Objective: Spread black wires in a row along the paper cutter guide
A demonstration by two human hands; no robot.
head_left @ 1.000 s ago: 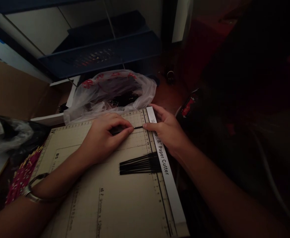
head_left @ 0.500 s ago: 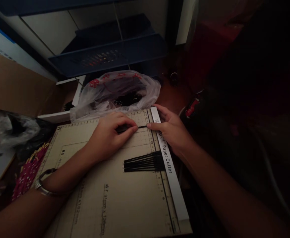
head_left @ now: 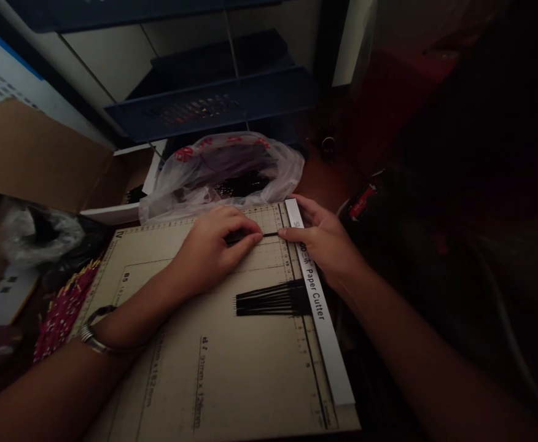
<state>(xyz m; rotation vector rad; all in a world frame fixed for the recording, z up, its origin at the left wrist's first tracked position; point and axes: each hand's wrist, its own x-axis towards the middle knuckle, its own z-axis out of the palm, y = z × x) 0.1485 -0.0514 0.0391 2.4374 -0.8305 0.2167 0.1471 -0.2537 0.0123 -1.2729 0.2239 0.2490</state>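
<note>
A beige paper cutter board (head_left: 181,368) with printed rulers lies in front of me, a white bar (head_left: 328,344) along its right edge. Near its far right corner my left hand (head_left: 220,245) pinches a thin black cord (head_left: 271,234) between thumb and fingertips. My right hand (head_left: 324,245) wraps round the white bar; its thumb presses on the other end of the cord, its fingers partly hidden beyond the bar. Below my hands, a fan of several black cords (head_left: 269,301) with pale tips lies flat on the board, reaching the bar.
Behind the board stands a clear plastic bag (head_left: 287,159) with dark pieces inside. Left are an open cardboard box (head_left: 43,153), crumpled plastic (head_left: 66,227) and a bundle of dark pink cords (head_left: 61,319) with yellow ends. A blue shelf (head_left: 269,92) is beyond.
The whole view has shifted slightly, so everything appears a little further right. Both hands keep the same hold on the cord and the bar.
</note>
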